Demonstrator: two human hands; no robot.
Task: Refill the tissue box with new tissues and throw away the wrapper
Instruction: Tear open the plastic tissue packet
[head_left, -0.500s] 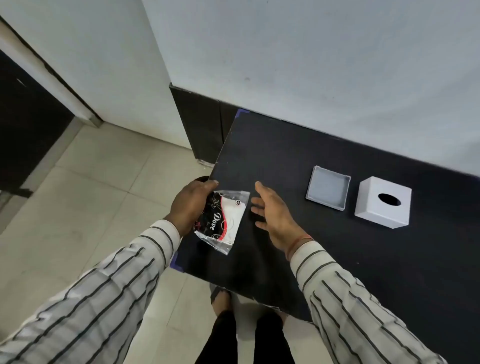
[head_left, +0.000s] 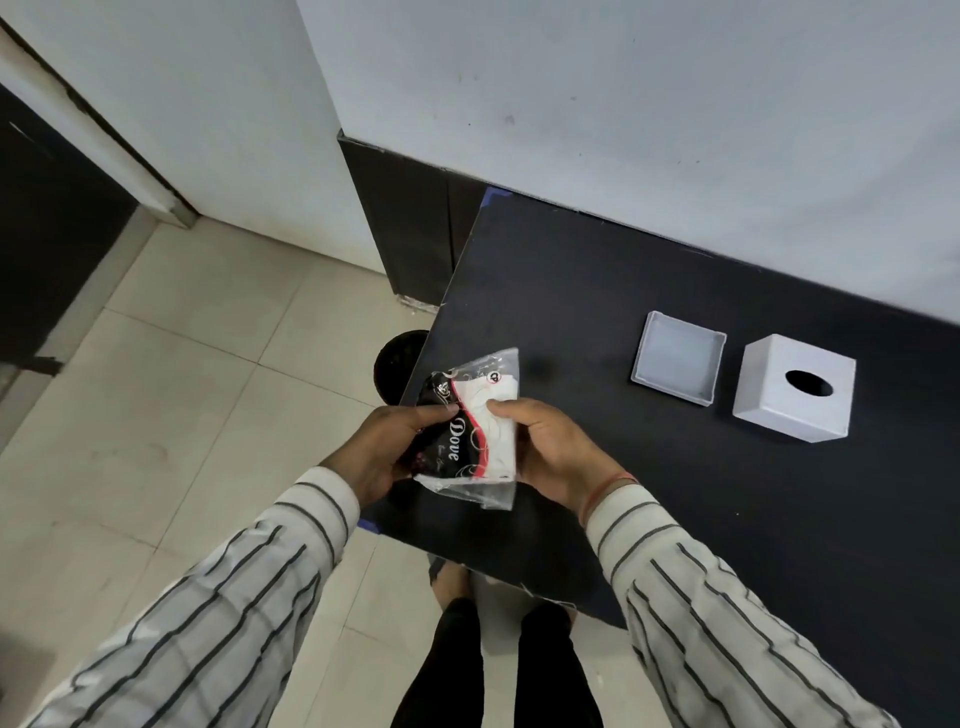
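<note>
A sealed tissue pack (head_left: 475, 426) in a clear wrapper with black, red and white print is held over the left edge of the black table (head_left: 649, 467). My left hand (head_left: 384, 452) grips its left side and my right hand (head_left: 556, 447) grips its right side, thumbs on top. The white tissue box cover (head_left: 795, 387), with an oval hole on top, stands on the table to the right. Its shallow white base tray (head_left: 678, 358) lies beside it, open side up and with nothing in it.
A dark round bin (head_left: 397, 364) stands on the tiled floor, partly hidden under the table's left edge. A white wall runs behind the table, with a dark cabinet at the back left. My legs and feet show below the table's near corner.
My right hand has closed onto the pack's right side; before it hovered open beside it. The pack now sits between both hands, turned more upright and drawn slightly toward me.
</note>
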